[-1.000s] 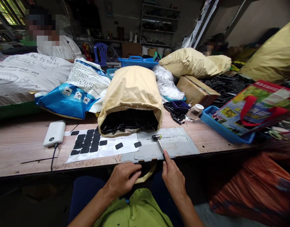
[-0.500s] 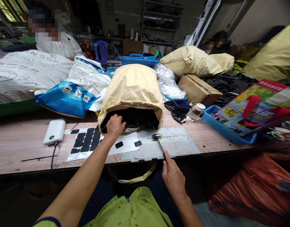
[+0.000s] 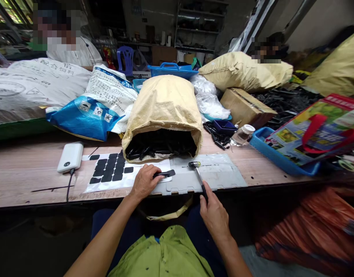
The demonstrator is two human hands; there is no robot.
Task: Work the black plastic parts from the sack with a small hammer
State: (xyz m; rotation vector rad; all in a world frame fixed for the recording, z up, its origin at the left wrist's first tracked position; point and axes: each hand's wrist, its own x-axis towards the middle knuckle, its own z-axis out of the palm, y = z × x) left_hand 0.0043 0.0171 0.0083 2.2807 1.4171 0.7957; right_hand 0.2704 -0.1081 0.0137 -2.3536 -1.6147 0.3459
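Pinched in my left hand (image 3: 147, 180) is a small slim black plastic piece (image 3: 162, 174), low over the white sheet (image 3: 136, 179) with its rows of black rounded patches (image 3: 110, 167). My right hand (image 3: 213, 209) grips the dark handle of a small hammer (image 3: 198, 173) with a black and yellow head. The hammer's head is over a grey flat board (image 3: 217, 175) at the table's front edge. Behind both hands lies a tan woven sack (image 3: 165, 100), its mouth facing me, full of similar black pieces (image 3: 159, 144).
A white power bank (image 3: 70, 157) with a cable lies left. Filled sacks (image 3: 90, 104) stand behind it. To the right are a glass jar (image 3: 243, 134), a blue basket (image 3: 280, 157) with a colourful bag, and a cardboard box (image 3: 246, 105). Two people sit beyond the table.
My left hand has come out of the sack's mouth with a black piece and moved down and right over the sheet. My right hand still holds the hammer in nearly the same place.
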